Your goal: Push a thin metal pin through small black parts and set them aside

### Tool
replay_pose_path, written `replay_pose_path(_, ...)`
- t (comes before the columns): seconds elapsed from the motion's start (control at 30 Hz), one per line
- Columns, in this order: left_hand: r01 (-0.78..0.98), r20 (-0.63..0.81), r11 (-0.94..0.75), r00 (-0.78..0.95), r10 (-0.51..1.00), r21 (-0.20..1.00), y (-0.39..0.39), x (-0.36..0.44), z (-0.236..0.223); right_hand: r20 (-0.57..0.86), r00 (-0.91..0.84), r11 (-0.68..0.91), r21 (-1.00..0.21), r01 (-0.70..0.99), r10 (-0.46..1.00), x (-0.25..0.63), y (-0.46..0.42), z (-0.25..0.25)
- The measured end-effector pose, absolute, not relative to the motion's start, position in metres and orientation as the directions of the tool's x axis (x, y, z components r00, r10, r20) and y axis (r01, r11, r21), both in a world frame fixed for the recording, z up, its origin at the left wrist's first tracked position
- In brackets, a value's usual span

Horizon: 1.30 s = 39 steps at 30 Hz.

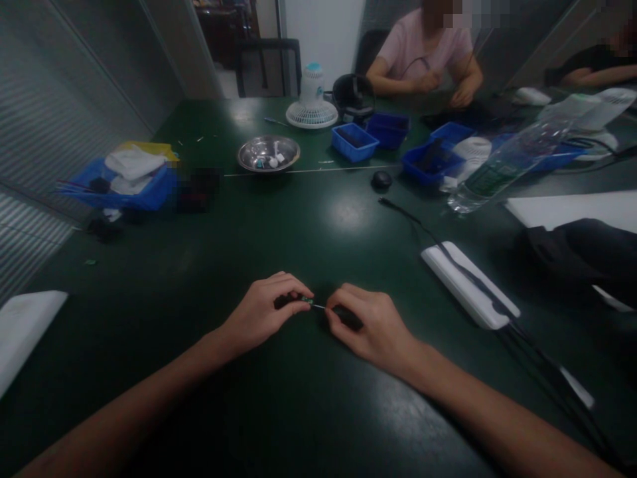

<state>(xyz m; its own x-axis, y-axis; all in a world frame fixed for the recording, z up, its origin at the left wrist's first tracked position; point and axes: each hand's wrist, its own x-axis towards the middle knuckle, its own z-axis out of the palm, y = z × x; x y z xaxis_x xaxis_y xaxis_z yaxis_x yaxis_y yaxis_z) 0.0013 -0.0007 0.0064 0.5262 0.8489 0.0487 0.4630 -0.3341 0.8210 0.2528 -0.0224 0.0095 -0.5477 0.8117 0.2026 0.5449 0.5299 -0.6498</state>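
Close to the middle of the dark green table, my left hand pinches a small green circuit board between thumb and fingertips. Something dark, too small to make out, sits behind the board inside the curled fingers. Facing it, my right hand is closed around a screwdriver with a dark handle. Its thin metal shaft points left, and the tip meets or almost meets the board; contact cannot be made out.
Farther back stand a metal bowl with small parts, a white fan and blue bins. To the right are a white power strip with black cables and a plastic bottle. A person sits across the table.
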Motion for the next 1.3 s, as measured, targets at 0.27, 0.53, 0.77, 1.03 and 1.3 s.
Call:
replay_pose_path(0.27,0.464,0.03,-0.323,0.534,0.845,0.825,-0.001,-0.0017,0.0042,0.195,-0.566,0.557,-0.587,0.588,0.801,0.251,-0.0256,0.0067)
replay_pose_path(0.53,0.466,0.042,-0.339,0.539,0.841,0.817,-0.0017,-0.0026,0.0065,0.211,-0.514,0.51,-0.659,0.553,0.831,0.255,-0.0243,0.0061)
replay_pose_path(0.77,0.444,0.055,-0.339,0.538,0.841,0.829,-0.0026,-0.0036,0.0031,0.205,-0.56,0.544,-0.636,0.547,0.802,0.2539,-0.0261,0.0071)
replay_pose_path(1.03,0.429,0.045,-0.321,0.54,0.84,0.845,0.0006,-0.0046,0.004,0.22,-0.572,0.576,-0.585,0.571,0.79,0.2522,-0.0265,0.0029)
replay_pose_path(1.3,0.413,0.033,-0.356,0.614,0.789,0.838,0.001,-0.0058,0.0037,0.228,-0.562,0.566,-0.609,0.555,0.795,0.2509,-0.0261,0.0065)
